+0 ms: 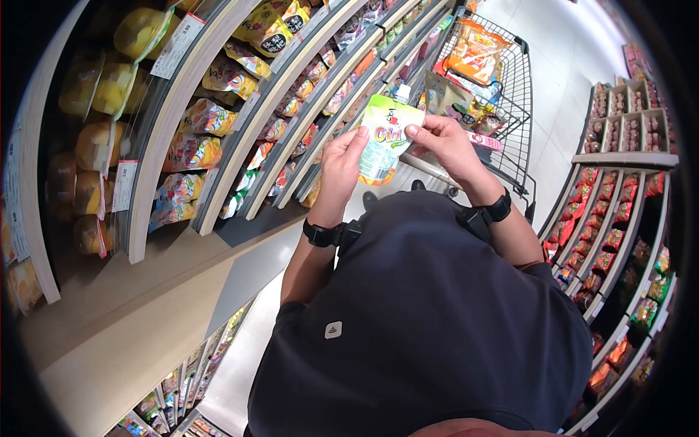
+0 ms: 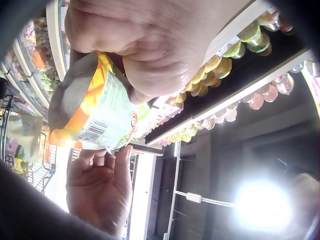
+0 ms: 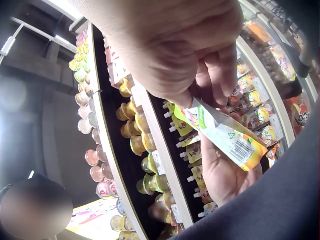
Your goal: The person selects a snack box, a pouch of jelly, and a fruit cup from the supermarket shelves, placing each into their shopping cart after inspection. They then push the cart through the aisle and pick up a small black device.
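Note:
A green and white spout pouch [image 1: 380, 156] with an orange base and a pale cap is held upright in front of the chest in the head view. The left hand [image 1: 342, 162] grips its left side, thumb over the front. At the right edge, near the top, the right hand [image 1: 450, 144] pinches it between thumb and fingers. The left wrist view shows the grey underside and barcode of the pouch [image 2: 105, 112], with the right hand [image 2: 99, 182] behind it. From the right wrist, the left hand [image 3: 224, 170] lies behind the pouch's lower part.
Shelves of bagged sweets [image 1: 196, 149] and jelly cups [image 1: 95, 146] rise at the left. A black wire shopping cart [image 1: 515, 116] with an orange bag [image 1: 475, 49] and other packs stands ahead to the right. Another shelf of red packs [image 1: 582, 207] lines the right side.

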{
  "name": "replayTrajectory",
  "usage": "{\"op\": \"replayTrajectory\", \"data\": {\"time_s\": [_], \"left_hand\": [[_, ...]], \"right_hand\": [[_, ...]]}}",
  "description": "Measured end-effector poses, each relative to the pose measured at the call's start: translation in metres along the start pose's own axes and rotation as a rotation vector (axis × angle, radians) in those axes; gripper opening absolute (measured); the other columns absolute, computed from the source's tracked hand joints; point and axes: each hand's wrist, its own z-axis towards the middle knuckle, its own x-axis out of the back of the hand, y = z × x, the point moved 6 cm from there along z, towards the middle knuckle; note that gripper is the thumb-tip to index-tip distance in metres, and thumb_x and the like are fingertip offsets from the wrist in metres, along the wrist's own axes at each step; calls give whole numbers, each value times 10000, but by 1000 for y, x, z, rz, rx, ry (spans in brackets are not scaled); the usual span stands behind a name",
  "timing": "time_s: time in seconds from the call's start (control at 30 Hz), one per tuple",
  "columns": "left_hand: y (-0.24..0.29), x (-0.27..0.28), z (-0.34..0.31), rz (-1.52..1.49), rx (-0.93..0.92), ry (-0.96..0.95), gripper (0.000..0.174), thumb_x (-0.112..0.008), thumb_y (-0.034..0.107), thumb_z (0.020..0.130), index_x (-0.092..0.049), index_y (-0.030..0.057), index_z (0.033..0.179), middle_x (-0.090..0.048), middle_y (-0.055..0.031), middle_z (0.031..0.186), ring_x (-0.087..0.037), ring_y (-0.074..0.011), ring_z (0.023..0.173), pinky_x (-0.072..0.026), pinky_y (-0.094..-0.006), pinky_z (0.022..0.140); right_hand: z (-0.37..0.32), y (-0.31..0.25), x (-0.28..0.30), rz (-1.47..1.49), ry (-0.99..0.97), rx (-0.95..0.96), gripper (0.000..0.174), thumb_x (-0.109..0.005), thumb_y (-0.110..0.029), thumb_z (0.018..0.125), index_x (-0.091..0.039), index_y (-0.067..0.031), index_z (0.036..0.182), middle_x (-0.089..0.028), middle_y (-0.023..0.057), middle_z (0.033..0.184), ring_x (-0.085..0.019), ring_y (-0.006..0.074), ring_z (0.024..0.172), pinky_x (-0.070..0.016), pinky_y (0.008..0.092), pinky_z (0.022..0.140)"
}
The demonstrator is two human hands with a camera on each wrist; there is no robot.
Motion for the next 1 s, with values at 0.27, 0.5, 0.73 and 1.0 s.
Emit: {"op": "replayTrajectory", "data": {"time_s": [0.27, 0.5, 0.73, 1.0], "left_hand": [[-5, 6, -1, 15, -13, 15, 360, -560, 251, 1049, -694, -73, 1130, -739, -96, 961, -685, -113, 809, -548, -255, 724], [-2, 5, -4, 7, -3, 26, 364, -571, 257, 1044, -696, -74, 1124, -738, -90, 955, -676, -103, 813, -541, -252, 730], [-3, 3, -2, 127, -37, 30, 337, -571, 250, 1041, -694, -55, 1119, -721, -40, 966, -634, -63, 861, -511, -240, 767], [-7, -1, 3, 133, -29, 50, 370, -611, 319, 1016, -731, -30, 997, -710, -33, 826, -591, -57, 752, -497, -276, 691]], "right_hand": [[1, 6, 2, -8, -2, 0, 296, -664, -285, 992, -724, -30, 1130, -733, 9, 980, -645, 47, 839, -528, 228, 722], [3, 8, 0, 30, -8, -11, 279, -650, -266, 999, -724, -8, 1076, -722, 17, 934, -637, 53, 793, -521, 226, 704], [4, 17, 10, -5, 27, -18, 253, -623, -224, 1008, -706, 12, 1044, -702, 28, 904, -616, 66, 753, -518, 227, 701], [7, 19, 13, 12, -2, -46, 254, -609, -235, 1019, -682, 3, 1069, -709, 44, 901, -634, 82, 748, -526, 242, 680]]}}
